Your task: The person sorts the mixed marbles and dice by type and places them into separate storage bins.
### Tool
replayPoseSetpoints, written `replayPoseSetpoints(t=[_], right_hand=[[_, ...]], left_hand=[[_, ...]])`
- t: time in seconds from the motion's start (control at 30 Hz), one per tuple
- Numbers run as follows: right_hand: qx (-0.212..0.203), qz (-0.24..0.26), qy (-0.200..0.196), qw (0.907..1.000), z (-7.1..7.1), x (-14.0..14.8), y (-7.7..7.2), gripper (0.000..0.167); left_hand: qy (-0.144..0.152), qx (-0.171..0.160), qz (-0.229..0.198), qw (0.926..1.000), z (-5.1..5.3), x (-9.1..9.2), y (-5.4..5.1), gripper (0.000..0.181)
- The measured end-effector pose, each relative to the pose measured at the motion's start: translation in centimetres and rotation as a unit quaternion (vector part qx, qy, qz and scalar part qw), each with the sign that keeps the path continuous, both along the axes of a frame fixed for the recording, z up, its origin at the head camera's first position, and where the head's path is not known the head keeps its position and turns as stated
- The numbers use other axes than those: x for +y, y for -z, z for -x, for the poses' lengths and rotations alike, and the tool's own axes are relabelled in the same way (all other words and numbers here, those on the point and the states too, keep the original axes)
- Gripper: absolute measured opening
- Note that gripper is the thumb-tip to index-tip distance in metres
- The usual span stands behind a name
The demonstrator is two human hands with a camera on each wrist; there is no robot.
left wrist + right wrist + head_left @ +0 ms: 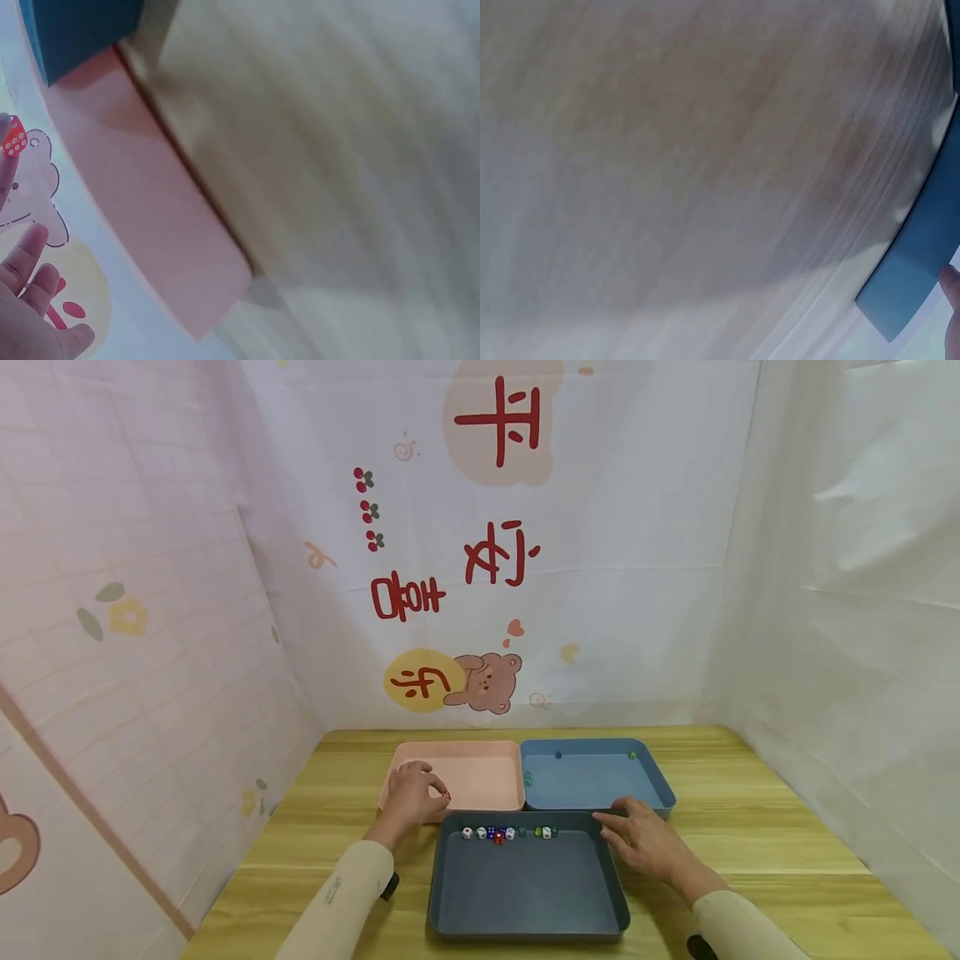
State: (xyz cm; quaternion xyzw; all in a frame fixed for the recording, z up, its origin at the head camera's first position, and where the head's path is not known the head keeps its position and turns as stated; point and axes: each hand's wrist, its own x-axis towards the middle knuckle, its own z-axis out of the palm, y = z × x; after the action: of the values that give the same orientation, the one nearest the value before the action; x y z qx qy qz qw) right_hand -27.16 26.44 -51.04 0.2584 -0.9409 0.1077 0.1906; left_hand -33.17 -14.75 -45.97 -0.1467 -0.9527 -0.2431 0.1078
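Note:
My left hand (411, 795) is over the near left part of the pink tray (480, 760), pinching a red die (446, 795) with white dots between thumb and finger. The left wrist view shows that red die (14, 141) at the left edge, the other fingers spread. My right hand (645, 843) lies near the dark grey tray's far right corner and the blue tray's front edge, fingers extended and holding nothing visible. In the dark grey tray (528, 893), white dice (467, 833), blue dice (491, 832), a red die (498, 838) and green dice (537, 832) line the far side.
The blue tray (592, 785) stands right of the pink one and holds a dark blue die (558, 755), a green die (632, 756) and teal dice (528, 778). All three trays sit close together on a wood-grain table (765, 827). A printed white curtain (637, 527) hangs behind.

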Motion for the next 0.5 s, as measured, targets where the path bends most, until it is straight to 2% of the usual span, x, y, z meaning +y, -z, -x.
replayPoseSetpoints(t=[0.3,0.5], right_hand=[[-0.020,-0.006,0.013,0.9997,-0.1,0.0,0.1,0.032],[-0.022,0.000,0.007,0.9997,0.0,-0.2,0.0,0.032]], left_hand=[[0.000,-0.003,0.014,0.9999,2.1,0.4,-0.9,0.008],[0.001,-0.004,0.017,0.9998,3.9,0.3,-0.9,0.004]])
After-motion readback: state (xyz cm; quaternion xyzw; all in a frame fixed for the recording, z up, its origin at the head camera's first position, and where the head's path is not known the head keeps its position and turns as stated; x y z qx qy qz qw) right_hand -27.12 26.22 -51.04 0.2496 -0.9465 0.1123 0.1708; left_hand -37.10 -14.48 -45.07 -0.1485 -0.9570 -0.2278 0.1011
